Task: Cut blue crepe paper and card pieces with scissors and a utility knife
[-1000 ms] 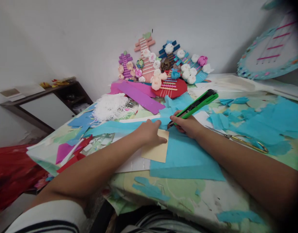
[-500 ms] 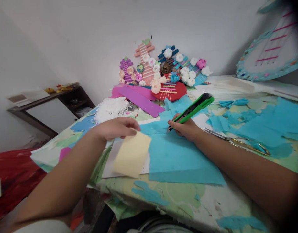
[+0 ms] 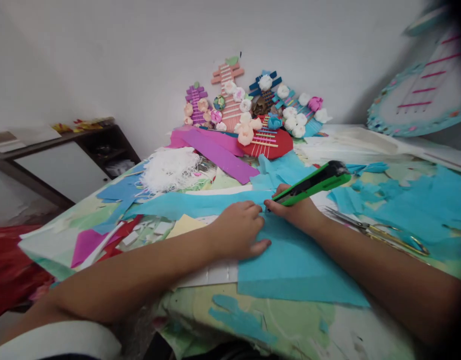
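My right hand (image 3: 300,212) grips a green utility knife (image 3: 313,185), its front end low over a sheet of light-blue crepe paper (image 3: 301,272). My left hand (image 3: 240,230) lies on the left part of this sheet, thumb apart from the fingers, close to the knife's front end. A blue paper strip (image 3: 200,201) stretches left beyond my left hand. Under my left forearm, a piece of pale-yellow card (image 3: 185,226) shows in part. A white sheet (image 3: 218,274) lies beneath the blue paper. The blade's tip is hidden by my right hand.
Scissors with gold handles (image 3: 388,237) lie by my right forearm. Behind are white paper shreds (image 3: 170,170), purple strips (image 3: 224,157) and decorated, stringed-instrument-shaped crafts (image 3: 230,95) against the wall. Blue paper scraps (image 3: 410,200) cover the right side. A cabinet (image 3: 61,170) stands left.
My left hand has let go of the yellow card and moved right onto the blue paper. A blue strip now extends to the left. The view has shifted slightly.
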Demonstrator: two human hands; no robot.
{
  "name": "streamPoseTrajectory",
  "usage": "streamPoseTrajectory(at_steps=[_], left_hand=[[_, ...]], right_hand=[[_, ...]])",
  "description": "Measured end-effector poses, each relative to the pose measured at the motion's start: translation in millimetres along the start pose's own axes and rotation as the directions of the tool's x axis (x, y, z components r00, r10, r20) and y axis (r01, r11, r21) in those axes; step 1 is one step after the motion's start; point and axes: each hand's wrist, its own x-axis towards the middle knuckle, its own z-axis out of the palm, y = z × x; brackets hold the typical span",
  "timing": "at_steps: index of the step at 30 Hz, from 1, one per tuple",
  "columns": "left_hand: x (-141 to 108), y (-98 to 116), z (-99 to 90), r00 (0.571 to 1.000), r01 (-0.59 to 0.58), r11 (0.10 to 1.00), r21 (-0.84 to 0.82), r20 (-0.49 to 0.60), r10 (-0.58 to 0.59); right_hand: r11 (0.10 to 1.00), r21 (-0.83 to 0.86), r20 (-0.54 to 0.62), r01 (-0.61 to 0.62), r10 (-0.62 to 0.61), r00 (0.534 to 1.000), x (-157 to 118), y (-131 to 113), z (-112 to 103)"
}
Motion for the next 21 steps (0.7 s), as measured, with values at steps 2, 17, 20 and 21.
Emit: streamPoseTrajectory(at_steps=[2, 17, 20, 21], left_hand=[[1, -1, 11.1, 1.000, -0.013, 0.999, -0.044, -0.021, 0.013], [-6, -9, 18.1, 0.999, -0.034, 0.987, -0.158, -0.006, 0.033], [-6, -9, 18.4, 1.000, -0.022, 0.989, -0.149, -0.002, 0.022], [-6, -9, 18.6, 1.000, -0.017, 0.989, -0.146, 0.001, 0.018]], right_hand=[[1.000, -0.004, 0.012, -0.003, 0.003, 1.000, 0, 2, 0], [0.999, 0.020, 0.123, -0.046, 0.043, 0.991, 1, -1, 0], [0.991, 0.105, 0.112, -0.084, 0.073, 0.991, 2, 1, -2], [0.984, 0.139, 0.106, -0.108, 0.094, 0.990, 3, 2, -3]])
